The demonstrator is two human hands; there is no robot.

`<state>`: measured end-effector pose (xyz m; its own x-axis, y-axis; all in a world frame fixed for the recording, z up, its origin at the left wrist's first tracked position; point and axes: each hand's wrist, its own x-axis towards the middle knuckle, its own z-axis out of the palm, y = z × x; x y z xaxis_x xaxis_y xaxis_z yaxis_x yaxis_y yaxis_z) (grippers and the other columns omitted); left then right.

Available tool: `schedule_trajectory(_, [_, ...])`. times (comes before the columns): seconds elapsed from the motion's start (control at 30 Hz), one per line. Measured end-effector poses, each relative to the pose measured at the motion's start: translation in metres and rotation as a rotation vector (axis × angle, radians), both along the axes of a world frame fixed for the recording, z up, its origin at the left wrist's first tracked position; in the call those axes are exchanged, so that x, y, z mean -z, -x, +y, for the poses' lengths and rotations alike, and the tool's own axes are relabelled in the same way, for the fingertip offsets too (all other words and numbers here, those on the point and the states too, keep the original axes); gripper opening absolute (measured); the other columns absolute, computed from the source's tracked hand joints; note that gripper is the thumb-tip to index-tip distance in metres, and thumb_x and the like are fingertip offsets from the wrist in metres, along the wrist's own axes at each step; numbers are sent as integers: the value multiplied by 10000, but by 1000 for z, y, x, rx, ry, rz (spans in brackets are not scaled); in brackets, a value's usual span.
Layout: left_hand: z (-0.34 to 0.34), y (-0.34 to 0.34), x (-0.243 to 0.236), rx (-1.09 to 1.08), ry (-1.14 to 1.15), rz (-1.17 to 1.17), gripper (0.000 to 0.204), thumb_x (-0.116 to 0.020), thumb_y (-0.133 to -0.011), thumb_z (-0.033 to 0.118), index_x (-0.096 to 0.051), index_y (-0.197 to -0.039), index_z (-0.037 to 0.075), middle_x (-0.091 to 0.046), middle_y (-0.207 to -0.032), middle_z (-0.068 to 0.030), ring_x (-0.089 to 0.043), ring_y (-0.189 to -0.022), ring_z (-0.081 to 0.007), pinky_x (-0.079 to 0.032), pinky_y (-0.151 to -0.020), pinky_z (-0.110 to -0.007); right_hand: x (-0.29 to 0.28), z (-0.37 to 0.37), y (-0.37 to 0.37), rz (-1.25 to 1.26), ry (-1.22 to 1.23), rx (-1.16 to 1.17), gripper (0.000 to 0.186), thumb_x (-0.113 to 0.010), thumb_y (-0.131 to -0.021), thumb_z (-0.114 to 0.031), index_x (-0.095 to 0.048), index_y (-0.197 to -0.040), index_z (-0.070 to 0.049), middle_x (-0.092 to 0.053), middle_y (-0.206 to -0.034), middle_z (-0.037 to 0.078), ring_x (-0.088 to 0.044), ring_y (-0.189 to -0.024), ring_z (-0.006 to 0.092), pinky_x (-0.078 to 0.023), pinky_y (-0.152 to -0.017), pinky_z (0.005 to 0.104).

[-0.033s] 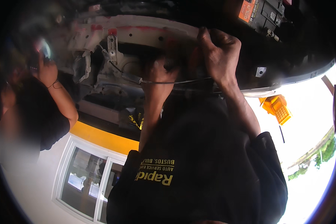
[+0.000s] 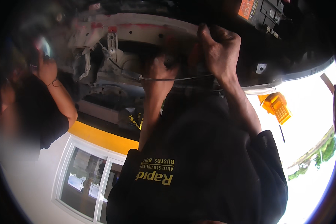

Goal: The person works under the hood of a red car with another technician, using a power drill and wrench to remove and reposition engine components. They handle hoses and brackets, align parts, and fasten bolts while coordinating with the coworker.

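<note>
Both my arms reach up into the open front of a car. My right hand is closed, its thumb and curled fingers at the end of a pale metal crossbeam with red patches; what it pinches is hidden. Below the beam, my left hand is bent into a dark gap, its fingertips lost in shadow. A thin black cable runs across in front of the left wrist towards the right forearm. Left of that hand, a metal bracket hangs from the beam.
A car battery with an orange label sits at upper right. At far left is another person's raised hand, beside a bright glow. A yellow keypad device shows beyond my right arm. A white-framed window is at lower left.
The view has shifted very slightly. Both hands keep the same places at the car front.
</note>
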<state>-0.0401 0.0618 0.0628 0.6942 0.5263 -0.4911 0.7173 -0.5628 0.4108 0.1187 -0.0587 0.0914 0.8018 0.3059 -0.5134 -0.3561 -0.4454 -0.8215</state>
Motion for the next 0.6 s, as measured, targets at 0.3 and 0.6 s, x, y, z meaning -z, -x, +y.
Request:
schedule_trajectory(0.3, [5,9,18,82,-24,-156,564,-757,-1005,504,-734,-1296,22,-777,-1221,-267,-725,-1180,-482,-575,-997,-559,14,4,2,-99,-67,-61,484,-679,-1112,-289,-737,-728,1,-707,-599,74,-636,-520,140,-507,-521,357])
schedule_trajectory(0.6, [12,14,24,134,-48,-202,544,-789,-984,467,-730,-1287,18,-783,-1200,-269,-722,-1172,-493,-573,-995,-558,11,3,3,-25,-163,-19,458,-684,-1121,-289,-757,-780,9,-720,-623,83,-617,-471,152,-470,-447,352])
